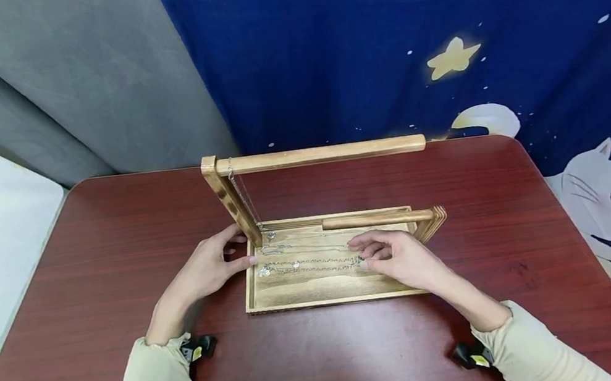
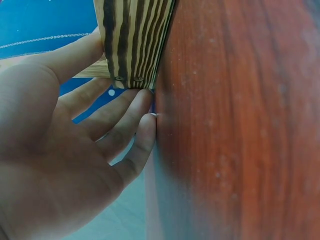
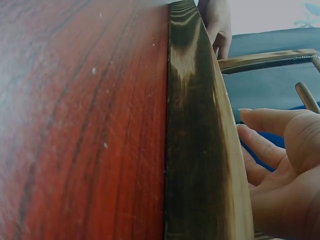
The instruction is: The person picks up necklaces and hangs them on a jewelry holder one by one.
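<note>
A wooden jewelry stand has a shallow tray base (image 1: 338, 287), a tall T-less upper bar (image 1: 324, 154) and a shorter low bar (image 1: 376, 220). My left hand (image 1: 210, 266) rests against the tray's left end, its thumb at the rim and its fingers spread beside the striped end wall (image 2: 135, 40). Over the tray, my right hand (image 1: 402, 258) has its fingertips at the right end of a silver chain necklace (image 1: 318, 261) lying lengthwise. Thumb and index finger stand slightly apart in the right wrist view. A thinner necklace (image 1: 278, 248) lies behind; another chain (image 1: 244, 194) hangs from the upper bar.
The stand sits on a dark red wooden table (image 1: 323, 356) with rounded far corners. Behind the table hang a grey curtain (image 1: 102, 69) and a blue curtain (image 1: 324, 46) with stars and a cat. Black wrist cameras sit at both sleeves.
</note>
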The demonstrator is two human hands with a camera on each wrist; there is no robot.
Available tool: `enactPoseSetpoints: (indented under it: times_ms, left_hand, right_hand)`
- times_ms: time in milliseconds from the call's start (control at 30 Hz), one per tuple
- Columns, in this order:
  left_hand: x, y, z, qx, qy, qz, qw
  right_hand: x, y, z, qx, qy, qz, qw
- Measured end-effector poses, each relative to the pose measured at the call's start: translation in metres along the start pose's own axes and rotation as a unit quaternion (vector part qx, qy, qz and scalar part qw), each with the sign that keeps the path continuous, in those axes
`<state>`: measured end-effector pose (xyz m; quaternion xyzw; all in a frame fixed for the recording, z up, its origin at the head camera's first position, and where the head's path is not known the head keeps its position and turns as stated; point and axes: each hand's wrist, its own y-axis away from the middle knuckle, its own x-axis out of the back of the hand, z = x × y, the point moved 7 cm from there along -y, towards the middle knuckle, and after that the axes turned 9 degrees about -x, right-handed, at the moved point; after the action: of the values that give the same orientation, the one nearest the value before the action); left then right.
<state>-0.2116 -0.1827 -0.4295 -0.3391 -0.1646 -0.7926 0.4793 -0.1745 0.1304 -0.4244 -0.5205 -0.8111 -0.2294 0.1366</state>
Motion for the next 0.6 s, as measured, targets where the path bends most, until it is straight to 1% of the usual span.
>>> enactPoseSetpoints:
  times_ms: [100, 300, 400, 600]
  left_hand:
    - [-0.0001, 0.0005, -0.0011, 0.008, -0.002, -0.005, 1.0]
    - [-0.0017, -0.0014, -0.001, 0.004, 0.002, -0.008, 1.0]
    - [-0.0024, -0.0006, -0.0019, 0.009, 0.002, -0.01, 0.9999]
    - [-0.0008, 0.0015, -0.0035, 0.014, -0.004, -0.006, 0.9999]
  right_hand:
    - [-0.0005, -0.0009, 0.0026, -0.005, 0.006, 0.002, 1.0]
    - [-0.0002, -0.0027, 0.0061, -0.007, 0.024, 0.015, 0.9996]
    - [-0.0027, -0.0036, 0.0071, -0.004, 0.032, 0.015, 0.9994]
    - [-0.0074, -0.0062, 0.0097, -0.006, 0.042, 0.016, 0.999]
